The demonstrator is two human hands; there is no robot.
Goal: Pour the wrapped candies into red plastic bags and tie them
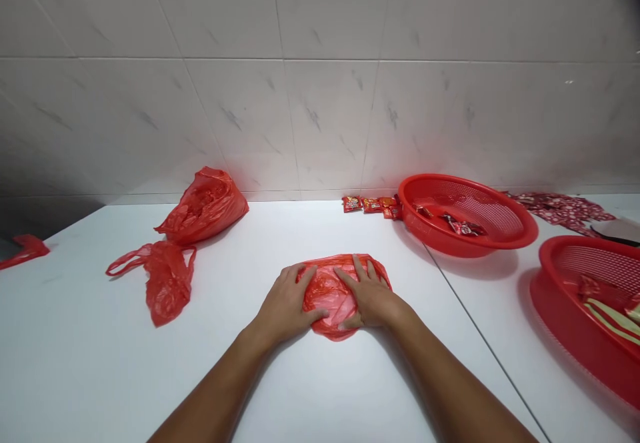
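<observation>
A red plastic bag lies spread on the white table in front of me, crumpled and partly see-through. My left hand rests on its left edge, fingers stretched and thumb reaching inward over the plastic. On the right part of the bag lies my right hand, its fingers spread and pointing away from me. Both hands press on the plastic from above; neither is closed round it. Whether anything lies inside the bag I cannot tell.
Left of my hands are a full-looking red bag and a smaller crumpled red bag. To the right stand a red basket and another red basket, with small packets inside. Red packets line the tiled wall near patterned cloth.
</observation>
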